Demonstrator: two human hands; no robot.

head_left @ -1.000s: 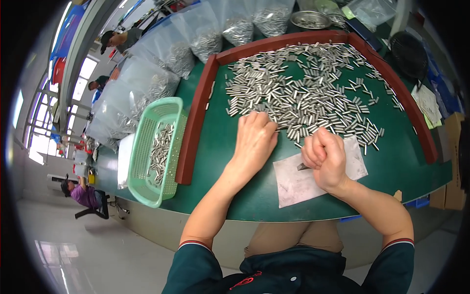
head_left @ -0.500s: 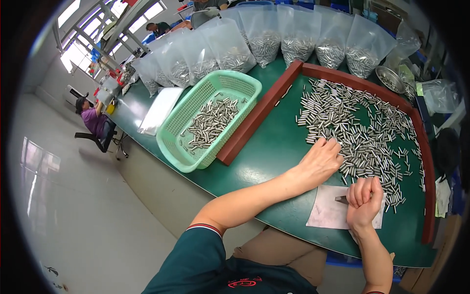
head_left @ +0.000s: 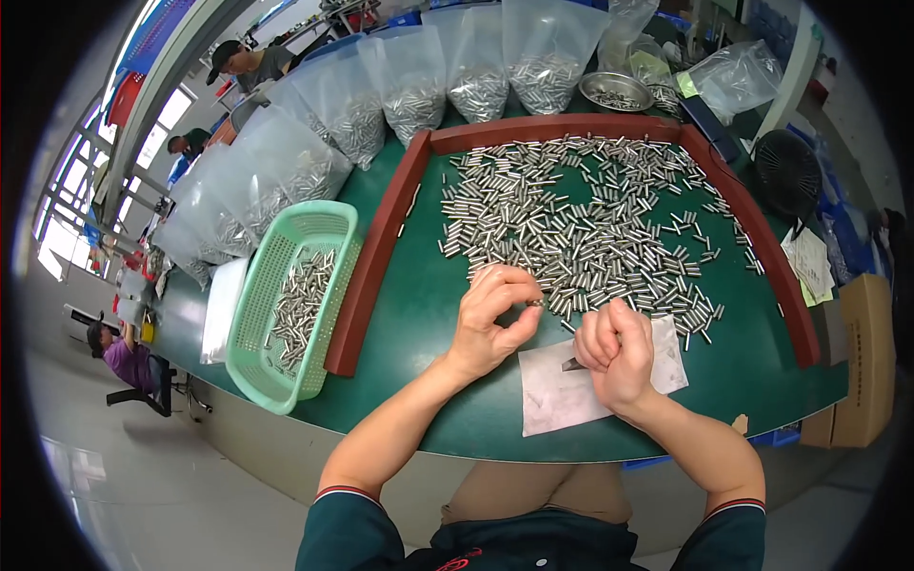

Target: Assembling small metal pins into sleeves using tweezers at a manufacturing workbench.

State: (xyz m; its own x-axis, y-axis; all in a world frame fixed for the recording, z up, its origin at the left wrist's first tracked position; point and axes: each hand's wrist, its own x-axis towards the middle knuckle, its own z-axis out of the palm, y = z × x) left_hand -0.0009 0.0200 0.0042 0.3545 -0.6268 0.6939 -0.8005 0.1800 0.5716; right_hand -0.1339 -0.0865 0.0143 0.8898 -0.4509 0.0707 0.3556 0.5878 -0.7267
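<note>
Short metal pins (head_left: 533, 219) lie in a wide loose pile on the green table. At the near edge of the pile, my left hand (head_left: 495, 319) is raised in a pinch, with the end of what looks like one metal pin (head_left: 538, 303) between thumb and forefinger. My right hand (head_left: 619, 357) is closed around a dark metal tool (head_left: 572, 364). Only its flat, angled tip shows; the fist hides the rest. Beneath the right hand lies a stained white sheet (head_left: 552, 404).
A red-brown wooden frame (head_left: 381, 262) borders the pile. To its left stands a green basket (head_left: 249, 328) of pins. Clear bags (head_left: 409, 71) of pins line the back, beside a metal bowl (head_left: 617, 93). A black fan (head_left: 788, 171) is at right. Other people work at far left.
The view has swung to the right. My left hand has come off the pile's edge and turned, now pinching. My right fist still holds the tool above the sheet.
</note>
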